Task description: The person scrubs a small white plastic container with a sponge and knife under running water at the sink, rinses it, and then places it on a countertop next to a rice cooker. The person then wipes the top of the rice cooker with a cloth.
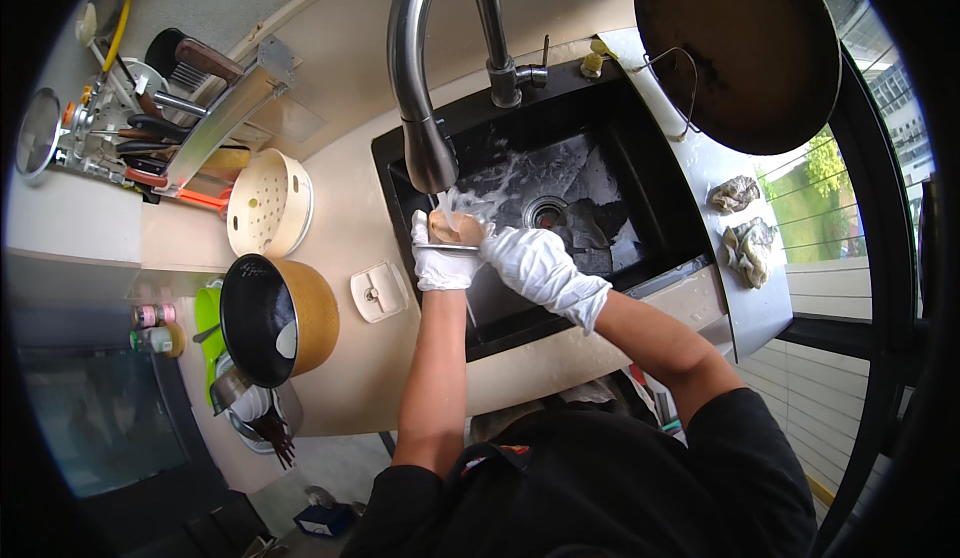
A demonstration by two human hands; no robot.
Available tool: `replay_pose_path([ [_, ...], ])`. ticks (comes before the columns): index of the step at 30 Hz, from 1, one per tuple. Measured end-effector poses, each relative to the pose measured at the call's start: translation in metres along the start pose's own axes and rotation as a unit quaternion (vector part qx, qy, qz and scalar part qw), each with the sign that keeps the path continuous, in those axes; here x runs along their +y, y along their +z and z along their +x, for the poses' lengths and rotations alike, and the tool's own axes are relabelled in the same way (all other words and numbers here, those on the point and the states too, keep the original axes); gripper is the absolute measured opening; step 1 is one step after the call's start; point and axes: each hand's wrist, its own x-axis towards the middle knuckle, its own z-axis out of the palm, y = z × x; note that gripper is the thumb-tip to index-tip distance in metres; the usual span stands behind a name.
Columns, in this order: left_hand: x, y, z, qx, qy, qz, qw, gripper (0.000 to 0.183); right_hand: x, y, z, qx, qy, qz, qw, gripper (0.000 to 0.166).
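Water runs from the pull-down faucet (429,149) onto a small tan-brown, cup-like item (459,228) with a thin pale rim or plate edge (448,247) at its near side. My left hand (448,267), in a white glove, holds this item over the left part of the black sink (660,183). Beside its right edge is my right hand (534,262), also in a white glove, with the fingers curled. Whether those fingers grip the rim is hidden. Splashing water spreads over the sink floor, near the drain (546,213).
Left on the counter are a white lid-like piece (377,292), an inner cooking pot (319,318) on its side and a perforated steamer basket (289,202). A knife rack (217,130) stands behind. A large pan (739,55) and crumpled rags (748,252) occupy the right ledge.
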Motion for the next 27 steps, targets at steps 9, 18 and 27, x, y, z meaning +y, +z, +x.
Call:
replay_pose_path([
  [9,-0.006,0.010,-0.019,0.132,0.073,0.154,0.976,0.054,0.011,-0.031,-0.038,-0.108,0.113,0.113,0.981,0.016],
  [18,-0.039,0.012,-0.017,-0.036,0.149,0.136,0.979,0.062,-0.004,-0.002,0.040,-0.163,0.164,0.125,0.965,0.020],
  [27,-0.005,-0.004,-0.036,-0.055,0.142,0.532,0.833,0.076,0.007,-0.024,0.016,-0.042,-0.030,0.118,0.992,0.006],
])
